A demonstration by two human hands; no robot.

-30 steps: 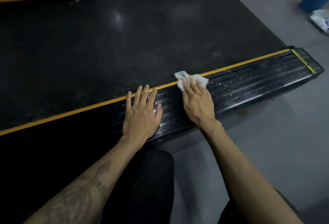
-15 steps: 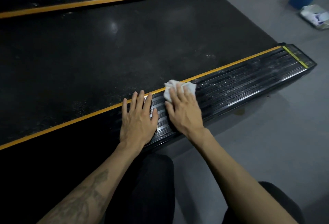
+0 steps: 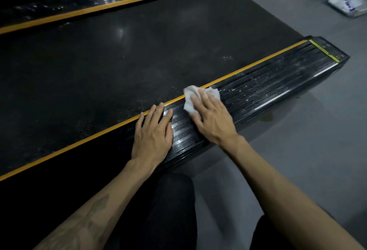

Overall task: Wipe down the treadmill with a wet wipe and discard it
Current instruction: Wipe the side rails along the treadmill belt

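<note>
Head view: the wet wipe (image 3: 195, 96) is pressed flat under the straight fingers of the right hand (image 3: 211, 117) on the treadmill's near side rail (image 3: 268, 89), beside the orange stripe. The left hand (image 3: 152, 135) is laid open alongside, nothing held. Wiping is underway; streaks toward the rail's end call for further strokes.
</note>
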